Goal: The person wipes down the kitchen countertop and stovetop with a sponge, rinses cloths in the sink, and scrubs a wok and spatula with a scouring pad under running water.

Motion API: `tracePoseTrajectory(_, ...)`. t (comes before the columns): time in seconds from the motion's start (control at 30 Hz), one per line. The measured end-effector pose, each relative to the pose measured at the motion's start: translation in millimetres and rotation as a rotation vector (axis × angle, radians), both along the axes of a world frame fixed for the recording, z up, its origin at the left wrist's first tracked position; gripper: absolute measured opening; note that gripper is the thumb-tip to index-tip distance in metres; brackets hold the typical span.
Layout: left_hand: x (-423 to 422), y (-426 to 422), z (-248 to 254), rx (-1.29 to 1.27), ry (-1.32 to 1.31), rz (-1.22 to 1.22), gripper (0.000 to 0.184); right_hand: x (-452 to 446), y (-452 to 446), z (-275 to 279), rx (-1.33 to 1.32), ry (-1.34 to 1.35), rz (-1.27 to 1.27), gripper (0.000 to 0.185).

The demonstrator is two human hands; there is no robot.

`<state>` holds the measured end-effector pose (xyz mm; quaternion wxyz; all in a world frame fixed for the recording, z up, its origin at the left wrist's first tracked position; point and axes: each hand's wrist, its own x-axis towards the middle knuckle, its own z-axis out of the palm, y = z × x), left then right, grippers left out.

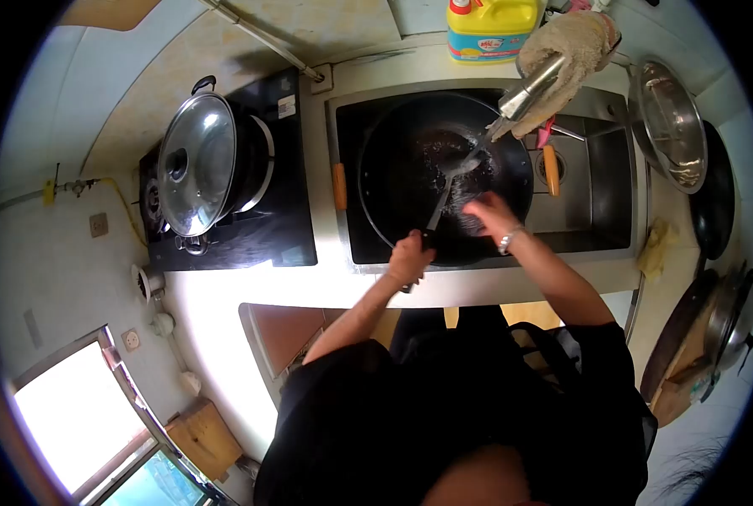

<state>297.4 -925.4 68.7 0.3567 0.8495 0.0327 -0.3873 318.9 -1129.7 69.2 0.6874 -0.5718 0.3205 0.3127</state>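
Black shirt (477,379) is nearest cam, w/ 1 yellow jug (501,17) at approx. 12–1 o'clk, label (488,45) too small to read, 1 wok (389,169) at 12, L hand (410,260) reaching fwd, closed on 1 metal utensil (441,202) at wok's 7, R hand (494,217) blurred, half-curled at its 4, hold unclear.

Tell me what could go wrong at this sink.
The water that seems to run from the faucet toward the utensil's metal head may splash over the rim of the wok. The utensil's handle may turn or slip if it is wet, since only the left hand grips it. The cloth draped at the faucet could slide into the wok.
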Motion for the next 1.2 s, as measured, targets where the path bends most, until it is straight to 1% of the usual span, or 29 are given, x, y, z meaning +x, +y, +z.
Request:
tracePoseTrajectory(0.03, -9.2, -7.5, -6.5, 0.110, -0.270, -0.147, 0.031, -3.6, 18.0, -35.5, 0.115, 0.034, 0.004, 0.064)
tracePoseTrajectory(0.1, -12.4, -30.4, 2.7, 0.224, -0.276, -0.118, 0.031, -19.5, 55.6, -93.0, -0.262, -0.316, -0.046, 0.063)
tracePoseTrajectory(0.13, -14.7, -35.8, 2.9, 0.229, -0.291, -0.106, 0.030, -14.5, 67.5, -98.6, -0.434, -0.299, -0.152, 0.048)
tracePoseTrajectory(0.17, -16.5, -40.1, 2.1, 0.234, -0.308, -0.095, 0.030, -6.4, 62.0, -103.7, -0.437, -0.303, -0.150, 0.048)
tracePoseTrajectory(0.2, -21.9, -45.6, 1.4, 0.250, -0.309, -0.093, 0.027, 14.6, 53.0, -66.7, -0.254, -0.177, -0.308, 0.045)
tracePoseTrajectory(0.23, -26.2, -46.9, 3.2, 0.211, -0.296, -0.110, 0.025, 33.0, 47.9, -47.5, -0.067, -0.048, -0.462, 0.042)
tracePoseTrajectory(0.27, -24.9, -48.5, 8.8, 0.207, -0.298, -0.119, 0.024, 42.7, 38.7, -72.0, -0.017, -0.065, -0.461, 0.039)
tracePoseTrajectory(0.3, -22.8, -49.0, 12.4, 0.203, -0.301, -0.129, 0.022, 52.2, 33.3, -77.2, 0.034, -0.084, -0.459, 0.036)
tracePoseTrajectory(0.33, -20.0, -47.8, 10.4, 0.202, -0.297, -0.128, 0.022, 55.7, 33.3, -83.3, 0.033, -0.114, -0.477, 0.029)
tracePoseTrajectory(0.37, -16.5, -48.1, 7.7, 0.220, -0.340, -0.137, 0.022, 53.3, 39.7, -90.8, 0.027, -0.106, -0.475, 0.029)
tracePoseTrajectory(0.43, -8.8, -49.9, 2.4, 0.233, -0.391, -0.143, 0.022, 57.6, 52.2, -91.9, -0.098, -0.073, -0.707, 0.025)
tracePoseTrajectory(0.47, -5.9, -47.7, -1.0, 0.273, -0.404, -0.153, 0.021, 52.4, 54.7, -95.3, -0.019, -0.012, -0.607, 0.029)
tracePoseTrajectory(0.5, -4.4, -44.8, -4.4, 0.313, -0.417, -0.164, 0.021, 43.9, 57.6, -85.5, 0.026, 0.024, -0.426, 0.032)
tracePoseTrajectory(0.53, -2.9, -43.4, -9.9, 0.342, -0.478, -0.148, 0.021, 27.4, 69.6, -101.4, -0.144, -0.187, -0.392, 0.030)
tracePoseTrajectory(0.57, -2.2, -42.7, -11.8, 0.340, -0.479, -0.144, 0.021, 13.9, 78.8, -119.2, -0.317, -0.396, -0.354, 0.029)
tracePoseTrajectory(0.6, -2.9, -42.4, -13.2, 0.322, -0.480, -0.158, 0.021, 14.2, 70.9, -104.0, -0.112, -0.354, -0.345, 0.027)
tracePoseTrajectory(0.63, -5.5, -42.4, -13.3, 0.305, -0.475, -0.172, 0.021, 19.4, 63.0, -97.0, -0.092, -0.249, -0.325, 0.027)
tracePoseTrajectory(0.7, -7.1, -43.5, -11.9, 0.294, -0.459, -0.175, 0.022, 35.8, 39.1, -137.4, 0.003, -0.117, -0.441, 0.023)
tracePoseTrajectory(0.73, -13.1, -43.8, -10.3, 0.240, -0.452, -0.176, 0.021, 52.6, 30.2, -104.7, 0.069, -0.104, -0.590, 0.018)
tracePoseTrajectory(0.77, -16.1, -44.0, -9.7, 0.188, -0.447, -0.176, 0.021, 62.3, 19.7, -103.9, 0.138, -0.043, -0.663, 0.016)
tracePoseTrajectory(0.83, -12.7, -45.2, -8.6, 0.189, -0.445, -0.160, 0.020, 62.8, 27.4, -101.2, 0.100, -0.161, -0.642, 0.016)
tracePoseTrajectory(0.9, -6.5, -46.9, -7.2, 0.269, -0.423, -0.166, 0.021, 49.0, 39.1, -103.4, 0.182, -0.182, -0.611, 0.020)
tracePoseTrajectory(0.93, -4.5, -44.6, -11.4, 0.281, -0.452, -0.155, 0.022, 35.5, 51.9, -97.1, 0.184, -0.151, -0.624, 0.022)
tracePoseTrajectory(0.97, -3.2, -42.9, -15.0, 0.292, -0.479, -0.139, 0.022, 17.0, 66.6, -124.8, -0.042, -0.307, -0.588, 0.024)
tracePoseTrajectory(1.03, -6.9, -43.0, -11.9, 0.284, -0.448, -0.121, 0.022, 13.8, 69.1, -94.7, 0.050, -0.191, -0.658, 0.019)
tracePoseTrajectory(1.1, -11.4, -40.5, -15.9, 0.260, -0.430, -0.155, 0.023, 30.7, 43.6, -118.2, 0.223, -0.077, -0.588, 0.021)
tracePoseTrajectory(1.13, -13.4, -41.2, -14.0, 0.264, -0.429, -0.158, 0.023, 45.9, 32.9, -101.8, 0.334, -0.105, -0.664, 0.016)
tracePoseTrajectory(1.17, -15.0, -43.1, -11.0, 0.243, -0.415, -0.160, 0.023, 57.9, 25.2, -104.2, 0.235, -0.114, -0.738, 0.019)
tracePoseTrajectory(1.2, -15.6, -42.9, -9.4, 0.223, -0.401, -0.163, 0.024, 56.5, 28.0, -109.5, 0.250, -0.153, -0.748, 0.021)
